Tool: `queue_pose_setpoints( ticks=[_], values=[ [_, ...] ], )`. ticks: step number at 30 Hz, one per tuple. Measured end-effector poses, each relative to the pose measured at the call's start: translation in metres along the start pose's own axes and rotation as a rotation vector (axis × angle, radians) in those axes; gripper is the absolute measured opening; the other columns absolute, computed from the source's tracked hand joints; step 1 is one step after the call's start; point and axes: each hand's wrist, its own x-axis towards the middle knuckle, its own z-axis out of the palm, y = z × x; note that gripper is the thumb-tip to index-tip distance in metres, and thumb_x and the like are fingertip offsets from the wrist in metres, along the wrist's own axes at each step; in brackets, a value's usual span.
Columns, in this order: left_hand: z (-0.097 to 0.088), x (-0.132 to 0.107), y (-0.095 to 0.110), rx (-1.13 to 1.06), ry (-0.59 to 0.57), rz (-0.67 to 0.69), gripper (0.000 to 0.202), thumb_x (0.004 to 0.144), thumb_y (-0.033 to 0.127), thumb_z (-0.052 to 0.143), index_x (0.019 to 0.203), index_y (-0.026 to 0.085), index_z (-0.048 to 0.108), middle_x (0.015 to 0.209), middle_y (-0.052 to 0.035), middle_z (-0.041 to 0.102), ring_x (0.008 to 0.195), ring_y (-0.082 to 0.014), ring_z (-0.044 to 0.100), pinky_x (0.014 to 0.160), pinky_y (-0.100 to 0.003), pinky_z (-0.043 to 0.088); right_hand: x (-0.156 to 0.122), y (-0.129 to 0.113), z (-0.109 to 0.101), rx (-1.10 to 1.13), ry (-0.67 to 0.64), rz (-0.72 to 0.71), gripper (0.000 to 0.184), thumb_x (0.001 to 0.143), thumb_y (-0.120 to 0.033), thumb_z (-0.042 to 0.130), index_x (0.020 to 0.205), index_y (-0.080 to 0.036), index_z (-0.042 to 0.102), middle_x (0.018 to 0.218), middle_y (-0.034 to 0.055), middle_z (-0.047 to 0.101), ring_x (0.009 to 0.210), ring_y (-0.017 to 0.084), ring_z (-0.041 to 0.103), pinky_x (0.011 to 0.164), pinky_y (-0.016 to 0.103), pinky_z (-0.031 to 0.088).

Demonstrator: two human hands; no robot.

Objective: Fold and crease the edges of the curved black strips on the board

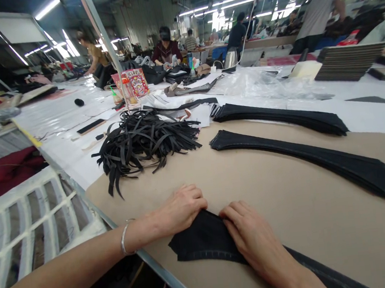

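A black fabric piece (202, 239) lies on the brown cardboard sheet (287, 198) near the table's front edge. My left hand (182, 208) rests on its upper left edge with fingers curled and pressed down on it. My right hand (250, 238) lies on the same piece from the right, fingers bent and pinching the fabric where the two hands meet. A silver bracelet (125, 238) sits on my left wrist.
Two long stacks of black tapered pieces (304, 155) (279, 117) lie farther back on the right. A heap of black strips (140, 142) sits at the left. A white plastic crate (25, 221) stands beside the table. Other people (166, 50) work at the far end.
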Motion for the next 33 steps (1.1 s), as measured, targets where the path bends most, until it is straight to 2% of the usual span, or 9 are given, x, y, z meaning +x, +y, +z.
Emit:
queue_pose_setpoints(
  ticks=[5, 9, 14, 16, 18, 20, 22, 27, 33],
  values=[
    [0.005, -0.01, 0.002, 0.189, 0.081, 0.148, 0.017, 0.091, 0.01, 0.048, 0.081, 0.018, 0.059, 0.083, -0.0039, 0.059, 0.082, -0.0177, 0.051, 0.072, -0.032, 0.038, -0.008, -0.001, 0.003, -0.129, 0.034, -0.116, 0.023, 0.09, 0.002, 0.041, 0.088, -0.016, 0.056, 0.087, 0.0063, 0.053, 0.081, 0.023, 0.048, 0.074, 0.037, 0.042],
    [0.012, -0.014, 0.004, 0.269, 0.133, 0.222, 0.016, 0.096, 0.014, 0.046, 0.091, 0.015, 0.062, 0.081, -0.0037, 0.061, 0.079, -0.0173, 0.052, 0.07, -0.032, 0.039, -0.013, -0.003, 0.007, -0.24, 0.055, -0.196, 0.025, 0.084, 0.006, 0.046, 0.092, -0.015, 0.057, 0.093, 0.0077, 0.055, 0.083, 0.024, 0.049, 0.075, 0.037, 0.041],
    [0.015, -0.03, -0.005, 0.21, 0.148, 0.238, 0.022, 0.098, 0.013, 0.043, 0.113, 0.011, 0.058, 0.098, -0.007, 0.067, 0.094, -0.0175, 0.056, 0.084, -0.032, 0.045, -0.018, -0.004, 0.011, -0.311, 0.043, -0.195, 0.027, 0.081, 0.006, 0.051, 0.097, -0.015, 0.056, 0.1, 0.0085, 0.056, 0.087, 0.024, 0.049, 0.075, 0.038, 0.04],
    [0.011, -0.038, -0.012, 0.163, 0.146, 0.203, 0.025, 0.097, 0.013, 0.043, 0.116, 0.013, 0.058, 0.108, -0.0073, 0.066, 0.103, -0.0189, 0.055, 0.091, -0.035, 0.045, -0.02, -0.004, 0.011, -0.315, 0.031, -0.185, 0.027, 0.081, 0.005, 0.053, 0.098, -0.016, 0.056, 0.101, 0.0079, 0.056, 0.086, 0.024, 0.049, 0.075, 0.038, 0.039],
    [0.006, -0.042, -0.015, 0.134, 0.227, 0.09, 0.026, 0.096, 0.01, 0.041, 0.107, 0.016, 0.063, 0.113, -0.007, 0.064, 0.109, -0.0216, 0.052, 0.095, -0.039, 0.045, -0.02, -0.005, 0.011, -0.321, 0.024, -0.186, 0.026, 0.081, 0.004, 0.054, 0.097, -0.016, 0.056, 0.101, 0.0076, 0.056, 0.086, 0.023, 0.048, 0.075, 0.037, 0.038],
    [0.003, -0.04, -0.009, 0.09, 0.345, -0.045, 0.031, 0.095, 0.006, 0.037, 0.098, 0.017, 0.065, 0.11, -0.0079, 0.063, 0.109, -0.0227, 0.052, 0.094, -0.041, 0.046, -0.02, -0.007, 0.01, -0.339, 0.022, -0.189, 0.026, 0.081, 0.004, 0.055, 0.097, -0.016, 0.056, 0.101, 0.0075, 0.056, 0.085, 0.023, 0.048, 0.073, 0.037, 0.037],
    [0.006, -0.032, 0.005, 0.037, 0.406, -0.095, 0.033, 0.094, 0.005, 0.035, 0.1, 0.018, 0.065, 0.104, -0.0078, 0.064, 0.102, -0.0207, 0.054, 0.09, -0.038, 0.048, -0.019, -0.008, 0.01, -0.36, 0.033, -0.19, 0.025, 0.081, 0.004, 0.055, 0.097, -0.016, 0.056, 0.099, 0.0071, 0.056, 0.085, 0.024, 0.047, 0.073, 0.038, 0.037],
    [0.031, -0.012, 0.044, -0.147, 0.286, -0.052, 0.029, 0.095, 0.008, 0.039, 0.108, 0.017, 0.062, 0.096, -0.0059, 0.065, 0.089, -0.0177, 0.058, 0.083, -0.032, 0.052, -0.017, -0.012, 0.009, -0.411, 0.048, -0.182, 0.02, 0.085, 0.001, 0.055, 0.097, -0.016, 0.057, 0.094, 0.0061, 0.054, 0.084, 0.023, 0.047, 0.074, 0.038, 0.037],
    [0.036, -0.015, 0.042, -0.142, 0.219, -0.016, 0.036, 0.094, 0.007, 0.035, 0.118, 0.016, 0.06, 0.098, -0.0076, 0.064, 0.092, -0.0192, 0.057, 0.083, -0.033, 0.053, -0.024, -0.002, -0.01, -0.363, 0.056, -0.142, 0.022, 0.09, -0.002, 0.054, 0.108, -0.015, 0.055, 0.093, 0.0041, 0.056, 0.083, 0.021, 0.048, 0.077, 0.035, 0.038]
  ],
)
